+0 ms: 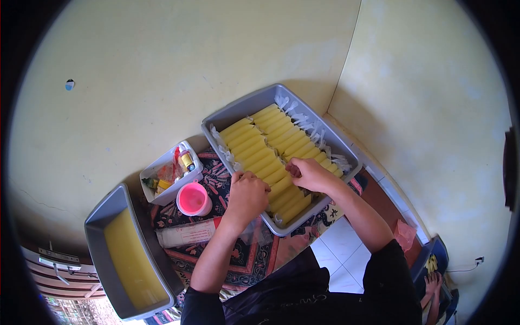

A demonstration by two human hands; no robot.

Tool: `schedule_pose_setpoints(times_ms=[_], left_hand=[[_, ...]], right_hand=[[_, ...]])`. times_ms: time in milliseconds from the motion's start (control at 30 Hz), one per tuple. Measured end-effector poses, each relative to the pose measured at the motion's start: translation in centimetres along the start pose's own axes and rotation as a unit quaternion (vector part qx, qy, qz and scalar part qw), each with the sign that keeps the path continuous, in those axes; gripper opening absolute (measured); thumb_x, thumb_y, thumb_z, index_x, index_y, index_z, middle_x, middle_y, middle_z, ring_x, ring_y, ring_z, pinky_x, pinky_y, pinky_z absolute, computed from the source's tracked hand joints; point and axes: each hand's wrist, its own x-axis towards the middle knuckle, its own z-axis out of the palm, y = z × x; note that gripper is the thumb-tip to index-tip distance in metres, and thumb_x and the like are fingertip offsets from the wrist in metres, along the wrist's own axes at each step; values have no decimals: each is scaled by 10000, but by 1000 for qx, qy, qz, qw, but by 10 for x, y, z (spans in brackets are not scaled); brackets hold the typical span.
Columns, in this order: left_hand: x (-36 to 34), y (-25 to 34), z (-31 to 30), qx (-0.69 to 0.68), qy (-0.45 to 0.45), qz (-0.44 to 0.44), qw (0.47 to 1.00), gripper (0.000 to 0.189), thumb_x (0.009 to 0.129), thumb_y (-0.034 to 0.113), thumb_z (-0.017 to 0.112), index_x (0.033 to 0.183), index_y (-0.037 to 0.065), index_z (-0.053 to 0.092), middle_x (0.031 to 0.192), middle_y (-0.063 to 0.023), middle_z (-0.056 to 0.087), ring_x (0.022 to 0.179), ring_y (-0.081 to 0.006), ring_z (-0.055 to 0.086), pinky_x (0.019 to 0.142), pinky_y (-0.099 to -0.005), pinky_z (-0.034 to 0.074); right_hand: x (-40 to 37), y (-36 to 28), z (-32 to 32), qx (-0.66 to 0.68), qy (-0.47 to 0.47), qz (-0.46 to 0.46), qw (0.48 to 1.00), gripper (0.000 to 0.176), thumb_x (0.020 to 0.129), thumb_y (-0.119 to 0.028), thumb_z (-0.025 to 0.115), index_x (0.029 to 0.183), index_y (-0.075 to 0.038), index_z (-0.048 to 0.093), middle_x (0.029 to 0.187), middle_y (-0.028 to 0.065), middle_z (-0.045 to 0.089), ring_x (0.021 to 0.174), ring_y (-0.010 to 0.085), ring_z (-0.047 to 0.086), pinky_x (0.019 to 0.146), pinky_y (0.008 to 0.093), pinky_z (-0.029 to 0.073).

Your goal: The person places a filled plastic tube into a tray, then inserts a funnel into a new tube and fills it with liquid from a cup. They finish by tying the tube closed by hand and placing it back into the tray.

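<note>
Rows of yellow liquid-filled plastic tubes (252,154) lie side by side in a grey tub (246,101), their knotted clear ends along the sides. My left hand (247,196) is closed over the tub's near left edge, its fingers curled inward. My right hand (310,175) is above the tubes in the right row, thumb and fingers pinched together. Whatever either hand holds is hidden or too small to name. Clear plastic (257,233) lies below my left hand, beside a white packet (187,234) with red print.
A pink cup (194,199) stands by a small grey bin (171,193) of bottles. Left is a grey tub (93,218) holding yellow liquid (132,257). A patterned cloth (238,265) lies underneath. At lower right, another person's hands (432,284) are near a blue container (441,250).
</note>
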Motion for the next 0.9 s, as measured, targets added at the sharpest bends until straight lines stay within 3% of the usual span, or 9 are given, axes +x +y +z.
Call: schedule_pose_setpoints(times_ms=[233, 400, 533, 733, 900], left_hand=[[-3, -1, 1, -21, 36, 17, 999, 155, 717, 130, 609, 743, 134, 761, 752, -64, 687, 904, -215, 611, 966, -407, 351], [-5, -5, -10, -76, -9, 52, 996, 195, 703, 152, 571, 739, 145, 763, 812, -112, 678, 996, -234, 590, 1026, -446, 308], [-6, -3, -10, -43, -24, 45, 998, 215, 714, 166, 554, 743, 153, 767, 872, -140, 681, 1070, -245, 573, 1082, -477, 262], [-5, 1, -9, -2, -40, 28, 999, 245, 738, 179, 533, 774, 154, 774, 914, -150, 685, 1142, -253, 554, 1134, -501, 201], [-10, -4, -1, -89, 50, 41, 994, 201, 789, 156, 562, 815, 121, 758, 849, -114, 698, 1082, -260, 592, 1126, -497, 232]], right_hand=[[1, -4, -1, -30, -2, 20, 999, 290, 745, -49, 669, 1016, 29, 603, 827, 176, 685, 794, 308, 673, 709, 373, 513], [2, -4, 0, -32, -17, 38, 999, 329, 746, -59, 683, 1053, 32, 605, 814, 171, 688, 790, 306, 675, 704, 375, 516], [2, -8, -1, 2, -35, 84, 996, 349, 749, -58, 685, 1078, 32, 614, 822, 172, 688, 794, 307, 675, 708, 374, 516], [5, 5, 3, -55, -20, -18, 998, 333, 755, -58, 676, 1066, 51, 624, 818, 182, 680, 783, 316, 672, 695, 374, 515], [6, 4, 4, -48, -13, -2, 999, 337, 766, -128, 693, 1044, 54, 631, 805, 197, 672, 757, 325, 666, 686, 380, 510]])
